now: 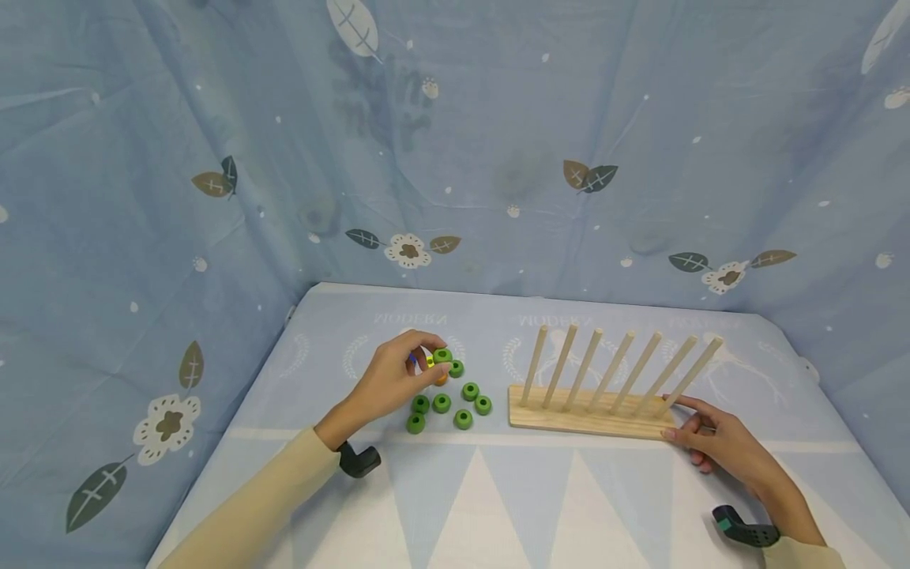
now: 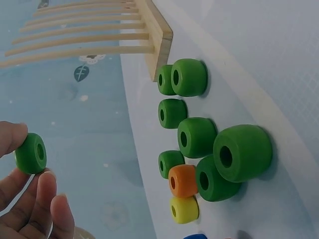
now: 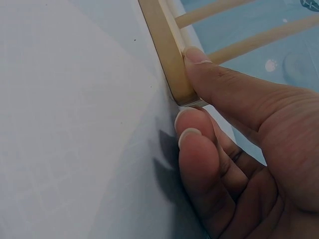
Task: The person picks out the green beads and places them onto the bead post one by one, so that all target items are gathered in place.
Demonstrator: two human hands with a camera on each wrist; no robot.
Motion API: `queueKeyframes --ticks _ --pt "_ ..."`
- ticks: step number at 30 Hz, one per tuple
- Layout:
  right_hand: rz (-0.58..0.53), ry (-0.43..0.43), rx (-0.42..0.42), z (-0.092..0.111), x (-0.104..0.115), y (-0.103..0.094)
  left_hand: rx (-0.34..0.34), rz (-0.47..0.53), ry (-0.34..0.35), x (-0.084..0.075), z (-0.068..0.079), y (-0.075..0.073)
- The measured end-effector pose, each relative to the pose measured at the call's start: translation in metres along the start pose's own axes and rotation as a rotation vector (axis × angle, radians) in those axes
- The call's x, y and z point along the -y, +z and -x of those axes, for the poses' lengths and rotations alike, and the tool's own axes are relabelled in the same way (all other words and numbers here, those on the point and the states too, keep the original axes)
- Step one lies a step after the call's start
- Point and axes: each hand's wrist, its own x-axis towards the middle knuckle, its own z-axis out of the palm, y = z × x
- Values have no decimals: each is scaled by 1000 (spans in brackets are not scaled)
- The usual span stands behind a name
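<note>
My left hand (image 1: 393,376) pinches a green bead (image 2: 33,153) between thumb and fingertips, lifted over the table. The bead is barrel-shaped, with a round hole through it. Below and around that hand lie several loose green beads (image 1: 463,419), with an orange bead (image 2: 183,180), a yellow bead (image 2: 184,209) and a partly hidden blue one close by. My right hand (image 1: 735,452) grips the right end of a wooden peg rack (image 1: 583,422), thumb on the front edge of its base. Several bare upright pegs (image 1: 594,370) stand in a row along the base.
The rack and beads stand on a light table covering (image 1: 455,521) printed with pale triangles. Behind it and to the sides hangs a blue curtain (image 1: 483,142) with leaf and flower prints. Dark wrist devices (image 1: 359,461) sit on both forearms.
</note>
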Motion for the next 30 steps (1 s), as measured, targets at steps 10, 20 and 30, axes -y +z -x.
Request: queueKeyframes --ticks 10,20,30 --pt "3 15 -5 1 1 1 15 29 45 -10 -10 3" --pt "17 33 -3 0 -2 1 15 16 79 -16 -16 4" --pt "5 25 3 -1 -3 0 23 29 118 -22 -23 5"
